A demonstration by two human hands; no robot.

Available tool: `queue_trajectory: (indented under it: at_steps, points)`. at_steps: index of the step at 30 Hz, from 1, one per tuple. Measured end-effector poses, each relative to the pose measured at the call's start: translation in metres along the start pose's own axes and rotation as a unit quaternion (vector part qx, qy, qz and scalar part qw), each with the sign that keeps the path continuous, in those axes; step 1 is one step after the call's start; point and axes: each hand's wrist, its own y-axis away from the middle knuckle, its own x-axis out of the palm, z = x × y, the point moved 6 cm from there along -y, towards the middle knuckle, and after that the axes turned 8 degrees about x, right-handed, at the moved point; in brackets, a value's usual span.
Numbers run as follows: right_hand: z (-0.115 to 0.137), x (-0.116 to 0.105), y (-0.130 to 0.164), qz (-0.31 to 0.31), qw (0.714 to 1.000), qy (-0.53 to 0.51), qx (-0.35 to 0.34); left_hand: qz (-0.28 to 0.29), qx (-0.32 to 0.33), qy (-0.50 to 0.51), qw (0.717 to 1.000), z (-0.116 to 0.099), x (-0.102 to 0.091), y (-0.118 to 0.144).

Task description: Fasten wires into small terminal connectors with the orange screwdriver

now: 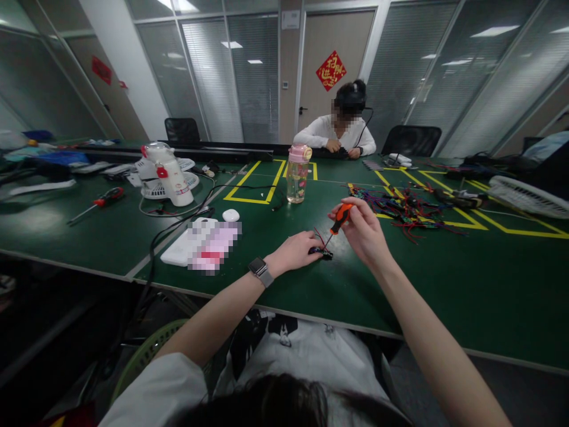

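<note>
Right grip raised around screwdriver, left grip low, holding circuit board

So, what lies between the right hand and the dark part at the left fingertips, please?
In the head view, the orange screwdriver slants from the right hand toward the dark part.

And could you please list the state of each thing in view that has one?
Right hand, closed around screwdriver
Orange-and-black screwdriver, tilted, tip down at small circuit board
Small circuit board, held low over or on table
Left hand, fingertips gripping small circuit board
Pink-lidded bottle, upright, lid on
Red-handled screwdriver, lying flat
Wire bundle, tangled
Smartwatch, worn, screen dark
</note>
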Motion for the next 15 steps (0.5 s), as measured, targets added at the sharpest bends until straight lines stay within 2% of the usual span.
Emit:
queue_trajectory:
  at_steps: [9,15]
  points:
    - [0.0003,-0.0028,-0.0002,-0.014,1.000,0.002,-0.013,0.001,0.001,0.006,1.000,-0.0006,-0.0002,-0.0005]
    - [0.0014,-0.0005,-0.0009,0.001,1.000,-0.005,0.012,0.003,0.001,0.002,1.000,-0.0009,-0.0004,0.0001]
